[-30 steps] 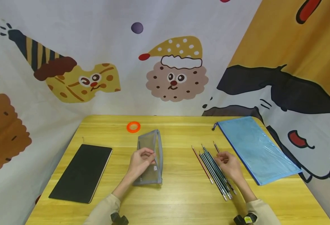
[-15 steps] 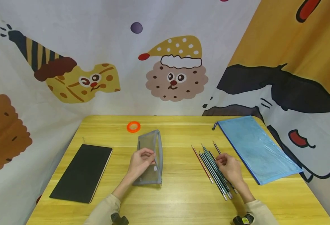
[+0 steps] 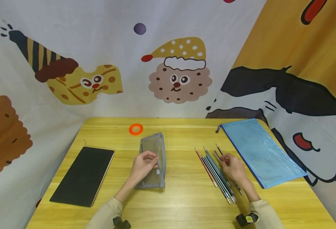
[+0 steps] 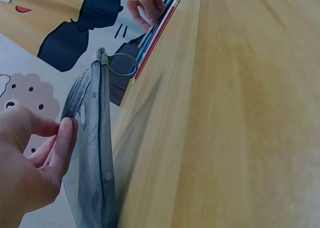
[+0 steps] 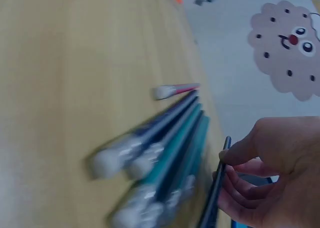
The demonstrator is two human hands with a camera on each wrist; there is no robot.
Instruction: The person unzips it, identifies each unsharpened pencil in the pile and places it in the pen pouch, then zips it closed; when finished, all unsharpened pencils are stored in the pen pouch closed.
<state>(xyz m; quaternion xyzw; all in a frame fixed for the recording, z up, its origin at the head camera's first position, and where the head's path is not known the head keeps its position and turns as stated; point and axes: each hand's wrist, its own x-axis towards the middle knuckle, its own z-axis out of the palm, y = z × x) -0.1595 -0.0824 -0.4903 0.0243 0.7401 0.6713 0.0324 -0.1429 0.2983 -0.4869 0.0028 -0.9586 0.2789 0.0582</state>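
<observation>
My left hand (image 3: 145, 163) pinches the open edge of a grey mesh zipper pouch (image 3: 150, 144), which stands on its side on the table. Up close in the left wrist view, thumb and fingertips grip its rim beside the zipper. On the right lies a fanned bundle of green and dark pencils (image 3: 217, 175), with a red pencil (image 3: 205, 165) along its left side. At the bundle's right side, my right hand (image 3: 234, 167) pinches a dark pencil (image 5: 216, 193) between thumb and fingers. Eraser ends of several other pencils point toward the right wrist camera.
A black notebook (image 3: 83, 176) lies at the left of the wooden table (image 3: 182, 206). An orange ring (image 3: 135, 129) is near the back edge. To the right lies a blue zipper folder (image 3: 262, 152). A cartoon-print cloth (image 3: 113, 38) hangs behind the table.
My right hand has shifted slightly among the pencils, and a bluish pencil tip now stands out beside the bundle. The left hand and the pouch have stayed in place.
</observation>
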